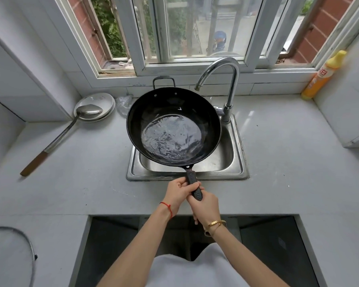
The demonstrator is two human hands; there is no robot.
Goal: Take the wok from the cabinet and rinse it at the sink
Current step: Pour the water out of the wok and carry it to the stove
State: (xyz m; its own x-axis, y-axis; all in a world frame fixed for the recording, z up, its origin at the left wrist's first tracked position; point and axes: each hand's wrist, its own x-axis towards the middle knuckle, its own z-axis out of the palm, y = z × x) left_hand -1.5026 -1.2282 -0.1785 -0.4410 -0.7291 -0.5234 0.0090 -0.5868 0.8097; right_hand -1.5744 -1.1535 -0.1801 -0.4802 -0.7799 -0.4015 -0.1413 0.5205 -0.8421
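Wok [173,129] held over the sink [235,160] at the table's far edge, water pooled inside. Both grips curled round the handle [193,184]: left hand [177,192] nearer the bowl, right hand [205,206] behind. Handle's long axis pointing back toward the body; faucet [226,79] spout just right of the far rim.
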